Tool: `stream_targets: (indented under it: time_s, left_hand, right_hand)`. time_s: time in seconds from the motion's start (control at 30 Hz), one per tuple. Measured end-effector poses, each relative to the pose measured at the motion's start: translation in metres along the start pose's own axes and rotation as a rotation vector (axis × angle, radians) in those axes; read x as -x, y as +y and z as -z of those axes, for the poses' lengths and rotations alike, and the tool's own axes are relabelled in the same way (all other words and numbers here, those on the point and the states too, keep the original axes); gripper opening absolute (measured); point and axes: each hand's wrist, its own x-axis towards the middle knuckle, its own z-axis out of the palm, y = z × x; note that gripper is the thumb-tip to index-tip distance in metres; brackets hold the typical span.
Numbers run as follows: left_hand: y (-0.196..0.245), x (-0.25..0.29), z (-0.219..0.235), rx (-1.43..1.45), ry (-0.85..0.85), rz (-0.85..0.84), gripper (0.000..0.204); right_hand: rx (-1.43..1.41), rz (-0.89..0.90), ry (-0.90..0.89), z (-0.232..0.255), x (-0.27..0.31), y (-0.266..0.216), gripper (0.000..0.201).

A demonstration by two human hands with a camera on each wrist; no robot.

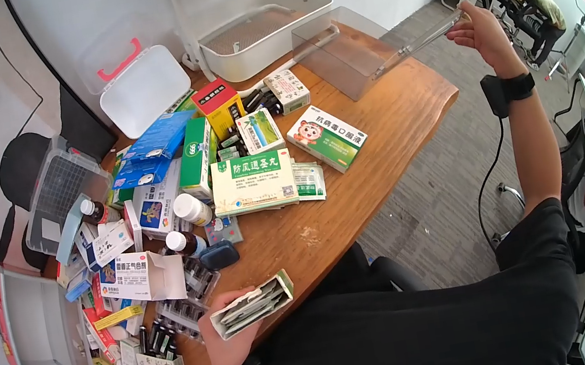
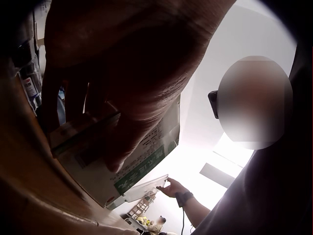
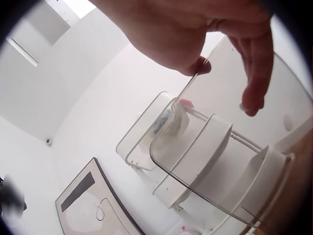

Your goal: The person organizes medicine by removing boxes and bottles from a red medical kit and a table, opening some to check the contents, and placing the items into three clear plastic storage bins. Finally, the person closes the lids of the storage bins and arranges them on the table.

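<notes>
My left hand point(image 1: 227, 348) grips a green-and-white medicine carton point(image 2: 149, 161) near the table's front edge. Its end gapes upward in the head view, showing packed flat sachets point(image 1: 256, 309). In the left wrist view the thumb lies along the carton's printed face. Out to the right, my right hand point(image 1: 483, 38) pinches the edge of a clear plastic lid point(image 1: 431, 37), thumb on one side and fingers on the other. The lid stands raised from a clear plastic box point(image 1: 342, 62) at the table's far right corner.
Medicine cartons, bottles and vials crowd the left of the wooden table point(image 1: 405, 117). Nearest the clear box lies a green-and-white carton with a cartoon pig point(image 1: 328, 138). A white trolley point(image 1: 263, 56) stands behind. Several people sit at the right, beyond the grey floor point(image 1: 422, 168).
</notes>
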Motion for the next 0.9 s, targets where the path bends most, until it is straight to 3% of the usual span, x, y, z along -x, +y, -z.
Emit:
stream_targets:
  time_s: [0.1,0.13,0.17,0.23,0.27,0.37,0.4,0.43,0.5,0.63,0.7,0.8,0.9]
  left_hand:
    - [-0.001,0.001,0.000,-0.005,0.016,0.010,0.045]
    - [-0.002,0.000,-0.001,-0.016,0.019,0.000,0.045]
    - [-0.003,-0.001,-0.002,-0.015,0.018,-0.002,0.045]
    - [-0.006,-0.001,-0.001,-0.014,0.004,-0.008,0.045]
    - [-0.005,-0.001,0.001,-0.016,0.008,-0.006,0.045]
    - [-0.003,0.000,0.005,-0.020,-0.048,0.024,0.039]
    - [-0.005,0.000,0.005,-0.010,-0.054,0.014,0.039]
    - [-0.005,-0.001,0.005,-0.001,-0.062,0.005,0.039]
    - [-0.003,-0.002,0.005,-0.021,-0.063,-0.001,0.039]
    - [-0.002,-0.002,0.004,-0.057,-0.074,-0.007,0.039]
    - [-0.003,-0.002,0.003,-0.042,-0.064,-0.018,0.039]
    - [-0.002,-0.003,0.004,-0.034,-0.070,-0.008,0.039]
    - [-0.004,-0.008,0.001,-0.032,-0.057,-0.031,0.042]
  right_hand:
    - [0.022,-0.009,0.064,-0.015,0.013,0.002,0.067]
    - [0.000,-0.030,0.078,-0.015,0.009,0.008,0.084]
    - [0.000,-0.029,0.080,-0.018,0.012,0.010,0.084]
    - [-0.063,-0.038,0.126,-0.027,0.024,0.015,0.106]
    - [-0.064,-0.027,0.120,-0.026,0.024,0.022,0.127]
    - [-0.129,-0.039,0.119,-0.025,0.031,0.034,0.132]
    - [-0.127,-0.082,0.143,-0.024,0.031,0.037,0.113]
    - [-0.125,-0.088,0.140,-0.023,0.034,0.037,0.113]
    - [-0.179,-0.143,0.060,-0.021,0.043,0.037,0.091]
    - [-0.274,-0.109,-0.075,0.016,0.042,0.065,0.089]
    - [-0.301,-0.036,0.071,0.027,0.056,0.084,0.058]
    - [-0.394,-0.041,0.165,0.036,0.081,0.112,0.041]
    - [-0.362,-0.067,0.082,0.065,0.089,0.153,0.031]
